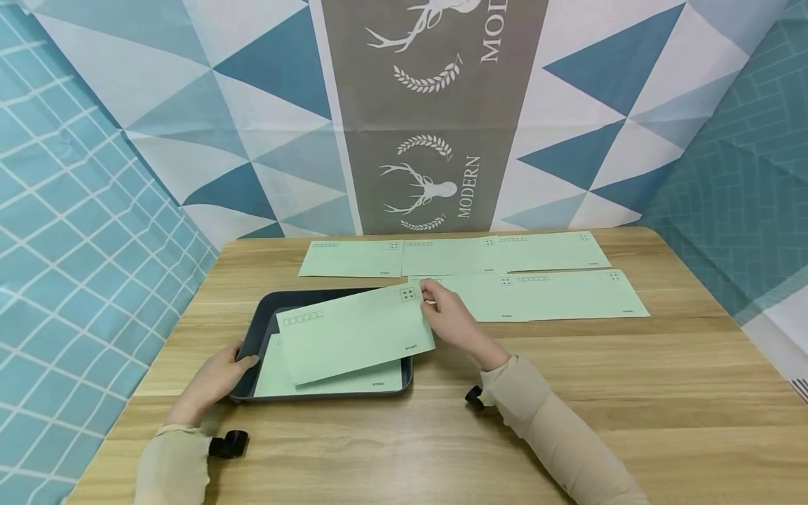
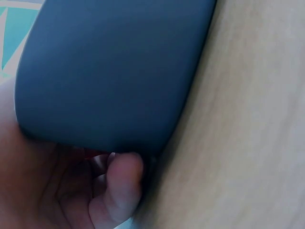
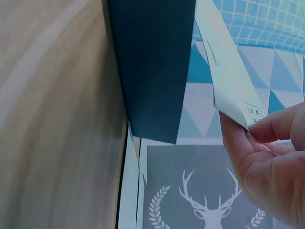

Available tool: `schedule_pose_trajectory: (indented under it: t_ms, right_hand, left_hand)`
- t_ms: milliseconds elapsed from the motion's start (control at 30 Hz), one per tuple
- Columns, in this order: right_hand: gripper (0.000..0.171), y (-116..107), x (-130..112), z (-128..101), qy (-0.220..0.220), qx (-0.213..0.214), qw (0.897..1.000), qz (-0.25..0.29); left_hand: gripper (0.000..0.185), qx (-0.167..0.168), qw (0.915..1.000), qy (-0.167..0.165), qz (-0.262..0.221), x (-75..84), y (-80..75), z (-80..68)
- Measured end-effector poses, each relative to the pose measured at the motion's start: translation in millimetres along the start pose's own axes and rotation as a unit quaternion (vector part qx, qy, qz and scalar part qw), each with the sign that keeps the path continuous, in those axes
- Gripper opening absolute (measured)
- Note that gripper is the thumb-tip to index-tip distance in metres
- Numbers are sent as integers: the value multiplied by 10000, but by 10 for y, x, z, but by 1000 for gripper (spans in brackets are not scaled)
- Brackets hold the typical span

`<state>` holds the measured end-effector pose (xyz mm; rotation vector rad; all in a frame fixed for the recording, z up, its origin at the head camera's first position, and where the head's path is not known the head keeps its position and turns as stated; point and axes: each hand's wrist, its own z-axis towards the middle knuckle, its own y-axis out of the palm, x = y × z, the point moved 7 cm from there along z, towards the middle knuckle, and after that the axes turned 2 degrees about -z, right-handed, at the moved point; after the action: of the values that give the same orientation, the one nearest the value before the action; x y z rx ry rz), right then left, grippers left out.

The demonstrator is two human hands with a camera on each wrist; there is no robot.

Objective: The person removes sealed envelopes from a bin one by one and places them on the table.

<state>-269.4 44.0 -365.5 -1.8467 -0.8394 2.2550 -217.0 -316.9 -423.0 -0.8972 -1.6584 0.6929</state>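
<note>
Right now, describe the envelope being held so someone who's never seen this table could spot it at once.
On the wooden table, find the dark tray near the front left. The held envelope hovers tilted over it, its top right corner pinched by the right hand. Unlike the envelope lying flat in the tray and the rows behind, it is lifted and askew.

Beyond where I'm working, five pale green envelopes [image 1: 467, 273] lie flat on my wooden table [image 1: 663, 393] — three side by side in the far row [image 1: 451, 254], two overlapping in the nearer row [image 1: 555, 294]. Behind the table hangs a backdrop of blue and white triangles [image 1: 252, 105], with a grey banner [image 1: 432, 119] down its middle showing white deer heads, laurel sprigs and the word MODERN — teal grid-patterned cloth [image 1: 69, 231] flanks my left.
</note>
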Motion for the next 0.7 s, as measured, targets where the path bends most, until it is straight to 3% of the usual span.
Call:
schedule_pose_trajectory:
  t_ms: [400, 700]
  right_hand:
    - [26, -286, 163, -58, 277, 165, 9995, -31]
    - [30, -528, 303, -144, 358, 182, 9977, 551]
  left_hand:
    - [61, -40, 9998, 55, 164, -3, -21, -4]
    - [63, -42, 9998, 60, 162, 0, 0, 14]
